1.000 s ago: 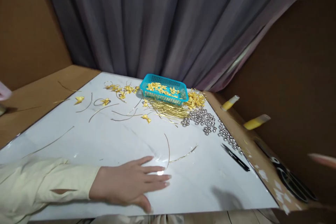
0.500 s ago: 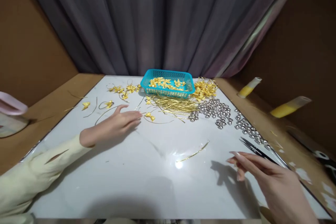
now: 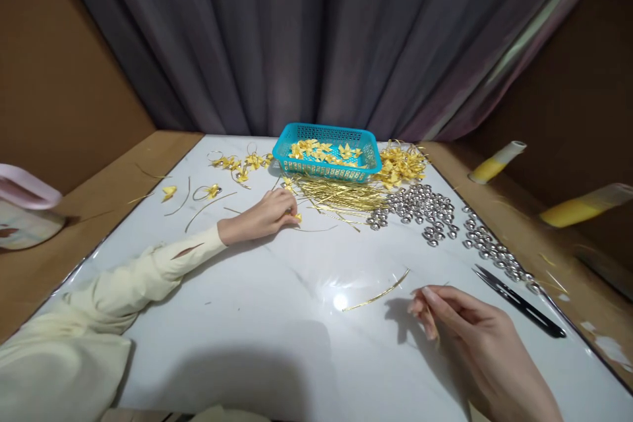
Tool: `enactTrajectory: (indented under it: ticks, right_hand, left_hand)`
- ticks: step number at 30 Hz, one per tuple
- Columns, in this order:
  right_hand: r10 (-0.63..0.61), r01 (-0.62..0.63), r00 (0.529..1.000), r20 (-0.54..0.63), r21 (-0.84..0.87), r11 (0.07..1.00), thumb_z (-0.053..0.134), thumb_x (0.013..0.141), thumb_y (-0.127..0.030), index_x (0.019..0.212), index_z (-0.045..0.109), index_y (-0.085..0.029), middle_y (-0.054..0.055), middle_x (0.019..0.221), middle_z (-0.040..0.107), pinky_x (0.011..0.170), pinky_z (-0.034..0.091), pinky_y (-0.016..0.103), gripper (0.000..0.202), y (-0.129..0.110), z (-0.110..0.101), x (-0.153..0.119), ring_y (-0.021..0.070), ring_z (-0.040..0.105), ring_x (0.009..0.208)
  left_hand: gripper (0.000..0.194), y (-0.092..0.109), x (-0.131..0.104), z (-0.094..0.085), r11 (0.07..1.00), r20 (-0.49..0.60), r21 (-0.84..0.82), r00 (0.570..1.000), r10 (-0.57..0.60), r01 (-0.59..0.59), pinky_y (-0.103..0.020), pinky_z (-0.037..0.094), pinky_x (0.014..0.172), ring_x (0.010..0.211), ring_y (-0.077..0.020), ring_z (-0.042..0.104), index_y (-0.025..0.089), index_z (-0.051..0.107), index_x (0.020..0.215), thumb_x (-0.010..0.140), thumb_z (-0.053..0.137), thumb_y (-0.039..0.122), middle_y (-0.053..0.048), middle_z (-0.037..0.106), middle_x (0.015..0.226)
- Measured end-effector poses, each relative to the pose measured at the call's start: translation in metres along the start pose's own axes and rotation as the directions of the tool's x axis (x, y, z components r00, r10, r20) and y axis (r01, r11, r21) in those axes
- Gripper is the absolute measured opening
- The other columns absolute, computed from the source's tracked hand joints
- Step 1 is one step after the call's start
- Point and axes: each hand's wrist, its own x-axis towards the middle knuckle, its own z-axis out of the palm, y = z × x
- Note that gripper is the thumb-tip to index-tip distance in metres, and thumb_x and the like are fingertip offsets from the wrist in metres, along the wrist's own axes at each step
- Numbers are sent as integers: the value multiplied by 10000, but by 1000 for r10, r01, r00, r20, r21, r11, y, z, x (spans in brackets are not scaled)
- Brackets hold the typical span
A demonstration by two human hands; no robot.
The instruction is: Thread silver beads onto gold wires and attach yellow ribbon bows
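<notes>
My left hand (image 3: 271, 212) reaches to the middle of the white table, its fingertips pinched on a small yellow ribbon bow (image 3: 298, 217) that is mostly hidden by them. Just beyond it lies a heap of gold wire strips (image 3: 341, 195). My right hand (image 3: 459, 320) hovers low at the right, thumb and fingers pressed together. A thin yellowish bit shows below its fingers, too small to name. A curved gold strip (image 3: 378, 295) lies to the left of this hand, and black thread snips (image 3: 521, 303) lie to its right.
At the back stands a blue basket (image 3: 326, 171) with yellow bows inside, beside a pile of yellow bows (image 3: 401, 166). Silver beads (image 3: 420, 204) spread along the right. Two yellow-filled tubes (image 3: 497, 163) and, at far left, a pink-handled mug (image 3: 30, 211) stand on the wooden surface.
My left hand has moved forward and right, closing its outstretched fingers on the yellow bow. My right hand stays pinched near the snips. The whole view has shifted slightly.
</notes>
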Motion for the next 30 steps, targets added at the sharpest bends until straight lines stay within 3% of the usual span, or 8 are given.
enactTrajectory:
  ticks: [5, 9, 13, 19, 26, 28, 29, 30]
  right_hand:
    - [43, -41, 999, -31, 42, 998, 748, 672, -452, 989, 671, -163, 10, 494, 623, 633, 469, 247, 435, -16, 20, -12, 148, 564, 543]
    - [34, -45, 994, 104, 107, 993, 743, 692, -416, 1107, 607, -151, 9, 488, 644, 670, 493, 276, 511, -36, 60, -29, 193, 646, 623]
    - [-42, 9, 967, 251, 129, 992, 700, 748, -400, 1123, 605, -158, 19, 624, 705, 678, 495, 282, 456, -42, 95, -35, 139, 604, 529]
    - [-234, 217, 929, 288, 90, 972, 607, 835, -376, 826, 639, -168, 2, 631, 653, 597, 477, 241, 211, -35, 104, -31, 108, 562, 501]
    - [-214, 180, 946, 244, 155, 971, 626, 820, -357, 769, 633, -154, 1, 572, 643, 462, 453, 229, 210, -37, 97, -28, 98, 526, 386]
    - [-300, 281, 938, 175, 122, 952, 617, 836, -306, 778, 644, -158, 0, 571, 647, 458, 461, 228, 161, -34, 97, -27, 96, 528, 380]
    - [-397, 392, 912, 105, 67, 918, 611, 843, -255, 799, 655, -165, -1, 589, 653, 472, 470, 229, 110, -32, 97, -27, 93, 533, 390]
    - [-528, 528, 849, 26, -20, 849, 605, 844, -191, 838, 666, -175, 1, 617, 661, 492, 478, 232, 64, -29, 98, -28, 92, 542, 413]
  left_hand:
    - [167, 45, -23, -17, 994, -74, -84, 994, -83, 77, -302, 412, 792, 859, -189, 527, 192, 502, 963, 931, 475, 354, -24, 611, 864]
    - [199, 76, -38, -24, 961, -41, -269, 996, -81, 67, -237, 430, 701, 718, -135, 565, 214, 445, 1034, 896, 548, 313, 36, 595, 767]
    - [250, 92, -47, -27, 936, 23, -353, 1000, 14, -6, -207, 442, 696, 750, -116, 593, 227, 396, 1145, 918, 496, 256, 21, 604, 870]
    - [251, 103, -51, -31, 916, 133, -400, 991, 23, 32, -229, 437, 736, 834, -147, 606, 235, 423, 1174, 925, 445, 257, -8, 641, 925]
    - [117, 88, -46, -60, 858, 404, -459, 914, -31, 232, -175, 403, 591, 646, -109, 591, 237, 607, 953, 858, 568, 292, 38, 653, 750]
    - [116, 84, -45, -68, 867, 370, -427, 924, -91, 257, -166, 388, 560, 594, -98, 566, 223, 654, 854, 847, 573, 306, 41, 646, 669]
    - [155, 84, -45, -71, 863, 348, -419, 928, -135, 283, -166, 373, 528, 548, -94, 541, 215, 670, 799, 843, 572, 326, 41, 630, 606]
    - [213, 84, -45, -72, 847, 351, -420, 919, -178, 325, -169, 353, 490, 493, -91, 504, 207, 680, 749, 843, 563, 357, 42, 601, 532]
